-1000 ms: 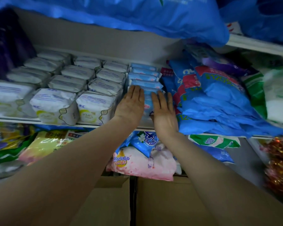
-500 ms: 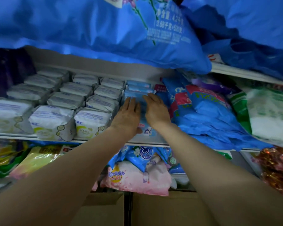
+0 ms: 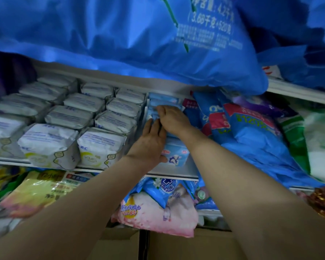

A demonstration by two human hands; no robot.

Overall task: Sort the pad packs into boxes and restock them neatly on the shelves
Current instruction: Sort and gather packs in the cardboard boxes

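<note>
Head view of a stocked shelf unit. Near the centre, a single file of light-blue pad packs [image 3: 174,153] runs front to back on the white middle shelf [image 3: 176,172]; the frontmost pack stands at the shelf's front edge, its printed face toward the camera. The left hand [image 3: 150,142] lies flat on the left flank of this file, fingers straight and together, pointing toward 12 o'clock, thumb beside the front pack's lower left corner. The right hand [image 3: 174,120] reaches deeper, at about 1 o'clock from the left hand, palm down on the tops of the packs farther back; its fingers bend over their far edge, though whether they actually grip a pack cannot be told. At 9 o'clock from the hands, white pad packs [image 3: 101,145] stand in orderly rows that fill the shelf's left part, the nearest row just beside the left hand. At 3 o'clock, large blue bags [image 3: 251,132] lean in a loose heap touching the blue file, with a green-and-white bag [image 3: 308,139] beyond them. At 12 o'clock, a big blue sack [image 3: 139,38] sags over the upper shelf's edge. At 6 o'clock, on the lower shelf, lie a pink pack [image 3: 158,216] and, at 8 o'clock, a yellow pack [image 3: 38,192]. Cardboard boxes [image 3: 186,246] stand at the bottom edge.
</note>
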